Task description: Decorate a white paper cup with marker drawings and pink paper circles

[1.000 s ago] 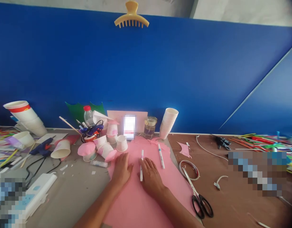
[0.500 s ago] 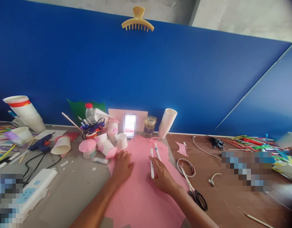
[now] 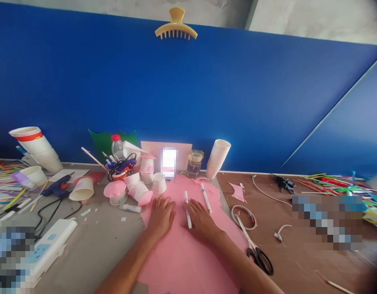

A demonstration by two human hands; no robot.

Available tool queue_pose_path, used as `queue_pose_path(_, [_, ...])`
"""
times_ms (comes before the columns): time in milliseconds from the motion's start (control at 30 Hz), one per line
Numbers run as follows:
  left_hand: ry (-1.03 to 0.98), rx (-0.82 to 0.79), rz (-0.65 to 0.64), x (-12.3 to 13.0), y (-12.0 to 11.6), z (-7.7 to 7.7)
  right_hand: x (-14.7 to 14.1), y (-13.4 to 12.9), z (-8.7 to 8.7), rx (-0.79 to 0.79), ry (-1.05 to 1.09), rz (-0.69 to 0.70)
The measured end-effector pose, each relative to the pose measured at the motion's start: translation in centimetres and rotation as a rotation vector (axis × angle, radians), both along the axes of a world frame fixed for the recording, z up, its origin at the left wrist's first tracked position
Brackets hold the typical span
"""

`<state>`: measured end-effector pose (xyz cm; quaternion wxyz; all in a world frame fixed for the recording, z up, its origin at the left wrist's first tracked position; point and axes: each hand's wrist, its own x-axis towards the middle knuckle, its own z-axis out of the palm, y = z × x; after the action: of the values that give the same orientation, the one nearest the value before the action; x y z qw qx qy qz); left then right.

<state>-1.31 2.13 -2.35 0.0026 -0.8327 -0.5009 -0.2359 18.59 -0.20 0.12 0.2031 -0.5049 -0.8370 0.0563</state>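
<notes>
Pink paper covers the middle of the table. On its left part lies my left hand, palm down and fingers stretched out, holding nothing. My right hand rests flat to the right, its fingertips at a white marker that lies partly beside and under them. A second white marker with a blue band lies on the paper behind my right hand. Beyond my left hand a small white cup stands upside down at the paper's far edge.
Scissors and a tape roll lie right of the paper. Behind stand stacked cups, a glass jar and a lit phone. To the left are pink-topped cups, a glue gun and a power strip.
My right hand has moved left, nearer my left hand, and the marker at its fingertips has shifted left with it. The view has shifted slightly.
</notes>
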Motion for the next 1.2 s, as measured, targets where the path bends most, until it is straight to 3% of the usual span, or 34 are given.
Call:
queue_pose_path(133, [0.006, -0.009, -0.013, 0.0, 0.0, 0.1, 0.8, 1.2, 0.9, 0.067, 0.030, -0.149])
queue_pose_path(367, [-0.011, -0.041, -0.011, 0.0, -0.1, 0.2, -1.8, 1.1, 0.3, 0.116, 0.053, 0.059])
queue_pose_path(567, [-0.028, -0.046, -0.004, 0.1, -0.3, 0.4, 1.3, 2.9, 0.2, 0.207, 0.143, -0.167])
queue_pose_path(867, [-0.088, -0.063, -0.015, 0.1, 0.0, 0.3, -1.0, -2.2, -1.2, 0.147, 0.100, 0.031])
queue_pose_path(1100, [-0.136, -0.066, 0.005, -0.2, 0.3, 0.1, 0.6, -0.3, -0.1, 0.075, 0.040, 0.194])
queue_pose_path(1200, [-0.134, -0.078, -0.004, -0.3, 0.3, 0.1, 0.1, -1.2, 0.3, 0.072, 0.084, 0.209])
